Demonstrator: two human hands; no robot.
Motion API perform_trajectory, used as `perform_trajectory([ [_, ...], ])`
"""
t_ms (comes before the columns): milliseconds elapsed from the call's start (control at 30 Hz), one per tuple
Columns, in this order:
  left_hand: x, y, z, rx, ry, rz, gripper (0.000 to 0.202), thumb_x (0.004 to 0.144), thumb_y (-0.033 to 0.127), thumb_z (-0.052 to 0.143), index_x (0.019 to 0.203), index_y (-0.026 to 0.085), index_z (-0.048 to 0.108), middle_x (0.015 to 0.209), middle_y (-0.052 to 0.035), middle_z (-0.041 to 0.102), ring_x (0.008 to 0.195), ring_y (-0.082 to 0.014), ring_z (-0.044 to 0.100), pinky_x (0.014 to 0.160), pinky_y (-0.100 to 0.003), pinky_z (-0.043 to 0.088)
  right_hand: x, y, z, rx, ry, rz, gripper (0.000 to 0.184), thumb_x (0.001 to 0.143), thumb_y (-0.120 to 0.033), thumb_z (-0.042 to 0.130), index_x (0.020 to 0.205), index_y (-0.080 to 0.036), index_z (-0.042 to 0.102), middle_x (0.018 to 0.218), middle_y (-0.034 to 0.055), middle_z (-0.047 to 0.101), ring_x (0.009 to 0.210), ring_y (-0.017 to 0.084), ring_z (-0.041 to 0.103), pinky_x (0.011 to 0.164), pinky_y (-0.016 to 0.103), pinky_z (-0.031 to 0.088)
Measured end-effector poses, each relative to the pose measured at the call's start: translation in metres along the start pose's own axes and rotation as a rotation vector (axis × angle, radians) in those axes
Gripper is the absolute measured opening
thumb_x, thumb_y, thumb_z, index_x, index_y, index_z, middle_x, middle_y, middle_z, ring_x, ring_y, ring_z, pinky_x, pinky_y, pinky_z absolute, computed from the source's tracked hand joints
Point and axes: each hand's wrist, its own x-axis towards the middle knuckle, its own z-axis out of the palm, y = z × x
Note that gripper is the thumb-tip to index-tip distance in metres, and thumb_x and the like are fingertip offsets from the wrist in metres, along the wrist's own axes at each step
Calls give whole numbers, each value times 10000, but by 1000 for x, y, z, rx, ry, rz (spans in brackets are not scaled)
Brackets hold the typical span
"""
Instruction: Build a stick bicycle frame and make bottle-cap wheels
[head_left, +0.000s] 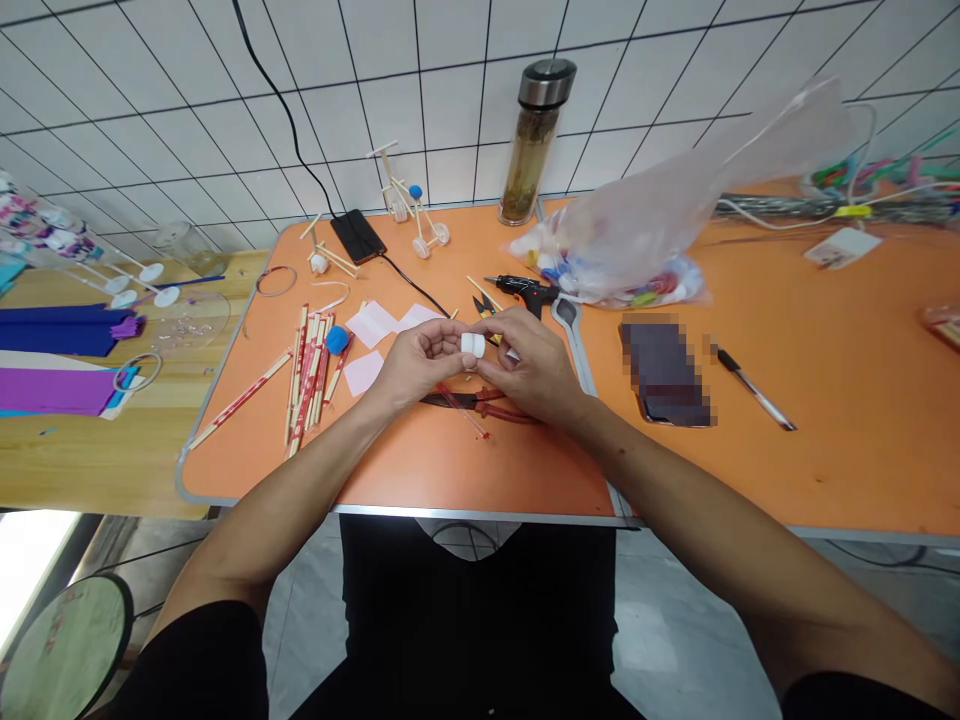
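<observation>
1 white plastic cap is pinched between fingertips of left hand and right hand | 1 red-handled tool is partly hidden beneath hands | 1 pixelated object, right, is unreadable

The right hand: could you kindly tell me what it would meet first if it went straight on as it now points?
The right hand would likely meet the white plastic cap first, held against the left hand.

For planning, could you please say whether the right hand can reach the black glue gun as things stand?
Probably yes: the right hand sits in front of the glue gun, nothing in between, though it is pinching a white cap with the left hand and must release it first.
</observation>
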Motion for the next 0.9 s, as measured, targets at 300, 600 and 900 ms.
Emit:
perform_trajectory([
  [300,-6,3,8,78,-3,-5,464,722,374,1076,1057,156,841,896,-24,786,792,-111,721,797,-246,594,-8,3,-2,-126,-68,-15,282,1023,-166,731,1295,-240,745,1103,95,793,1027,266,778,818,396,646],
  [600,-11,7,14,76,21,-80,462,738,418,1053,1007,163,778,864,-25,799,720,-106,728,694,-232,558,-12,-4,-7,-212,-198,17,301,1038,-168,653,1324,-225,728,1184,110,829,1055,269,805,777,378,645],
  [900,-9,10,12,101,68,-66,407,688,319,1029,954,173,759,769,9,774,656,-92,700,648,-206,533,-4,-12,-18,-231,-274,29,318,1159,-358,637,1440,-237,723,1273,115,829,1146,269,808,817,375,654],
])
